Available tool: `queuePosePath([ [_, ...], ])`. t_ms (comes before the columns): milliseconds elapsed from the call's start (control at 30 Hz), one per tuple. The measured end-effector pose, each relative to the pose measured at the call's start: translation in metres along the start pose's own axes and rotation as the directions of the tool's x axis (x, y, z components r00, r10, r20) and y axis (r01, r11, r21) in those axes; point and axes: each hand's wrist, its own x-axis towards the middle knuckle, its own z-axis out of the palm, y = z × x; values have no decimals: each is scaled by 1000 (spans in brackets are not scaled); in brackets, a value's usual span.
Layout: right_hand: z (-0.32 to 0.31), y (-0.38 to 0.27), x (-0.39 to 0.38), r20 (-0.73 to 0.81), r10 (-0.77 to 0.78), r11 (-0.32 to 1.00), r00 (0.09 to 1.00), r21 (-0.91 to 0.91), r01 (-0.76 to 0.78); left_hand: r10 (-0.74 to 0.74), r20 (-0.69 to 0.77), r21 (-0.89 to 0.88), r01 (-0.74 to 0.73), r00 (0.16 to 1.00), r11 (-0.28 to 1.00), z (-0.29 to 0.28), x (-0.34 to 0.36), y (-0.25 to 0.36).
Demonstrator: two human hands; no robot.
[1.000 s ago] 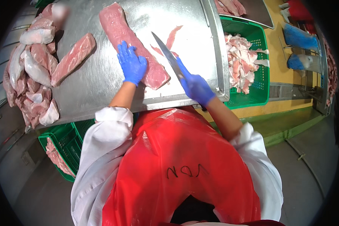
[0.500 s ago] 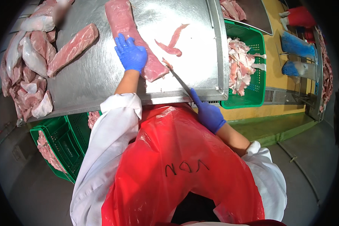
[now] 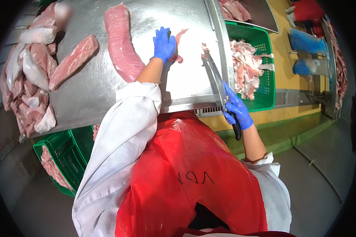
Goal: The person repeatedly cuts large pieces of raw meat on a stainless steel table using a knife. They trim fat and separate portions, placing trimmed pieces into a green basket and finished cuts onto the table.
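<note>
My left hand (image 3: 164,44), in a blue glove, is over the steel table with its fingers spread, right beside a thin strip of meat (image 3: 178,44). I cannot tell whether it touches the strip. To its left lies a long pink pork loin (image 3: 120,43), free of both hands. My right hand (image 3: 238,108), also gloved in blue, is closed around the black handle of a long knife (image 3: 215,75). The blade points up and away over the table's right edge. A small scrap of meat (image 3: 204,47) is at the knife's tip.
Another piece of loin (image 3: 73,63) lies beside a heap of meat (image 3: 37,65) at the left. A green crate of trimmings (image 3: 269,71) stands right of the steel table (image 3: 79,106). Below its left front is another green crate (image 3: 63,158). A steel tray (image 3: 265,15) holds meat at upper right.
My left hand has left the loin and moved right to the strip. My right hand has moved right with the knife, the scrap still at its tip. The loin lies slightly further left.
</note>
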Motion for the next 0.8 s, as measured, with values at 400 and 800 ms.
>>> queuePosePath([
  [400,-34,16,-56,245,-150,768,958,639,-43,352,107,-182,-330,930,926,34,-25,26],
  [800,-65,-19,-60,27,-268,817,963,536,212,570,426,-29,-619,703,785,-50,-186,5],
])
